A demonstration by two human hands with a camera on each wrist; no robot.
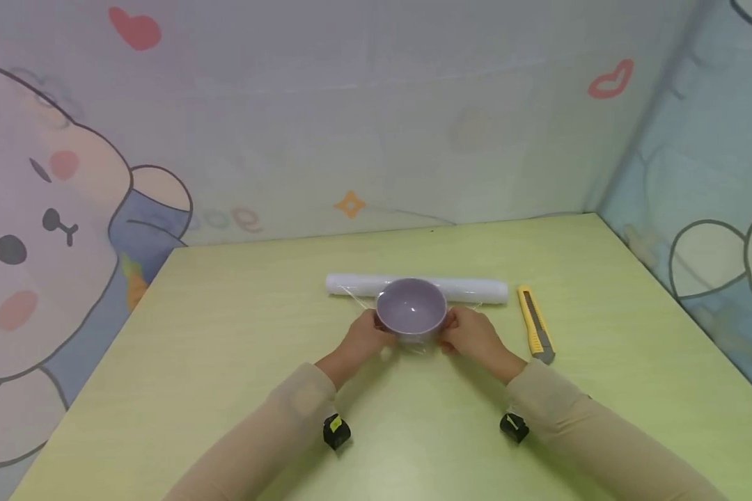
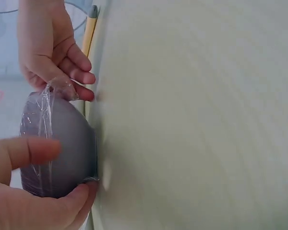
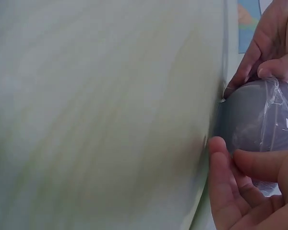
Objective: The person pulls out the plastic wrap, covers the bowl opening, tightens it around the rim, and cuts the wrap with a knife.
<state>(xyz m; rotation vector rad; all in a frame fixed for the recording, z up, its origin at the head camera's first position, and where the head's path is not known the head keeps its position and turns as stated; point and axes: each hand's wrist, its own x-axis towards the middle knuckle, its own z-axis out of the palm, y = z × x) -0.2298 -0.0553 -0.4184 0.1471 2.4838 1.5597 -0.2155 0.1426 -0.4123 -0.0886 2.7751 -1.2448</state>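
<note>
A purple-grey bowl [image 1: 411,306] stands upright on the table between both hands. Clear cling film [image 2: 50,112] covers it, wrinkled round the rim and hanging down the sides. At the bowl's left side, my left hand [image 1: 367,337] holds the film, fingertips low by the base and thumb raised along the side. My right hand [image 1: 473,336] has its thumb and fingers drawn together at the film on the right side. In the right wrist view, the right thumb [image 3: 259,165] lies close against the bowl's wall.
Behind the bowl lies a white roll [image 1: 476,289] of film, crosswise on the table. A yellow utility knife [image 1: 535,321] lies right of the right hand. The light wooden table [image 1: 238,299] meets a printed cloth backdrop [image 1: 413,139] at its far edge.
</note>
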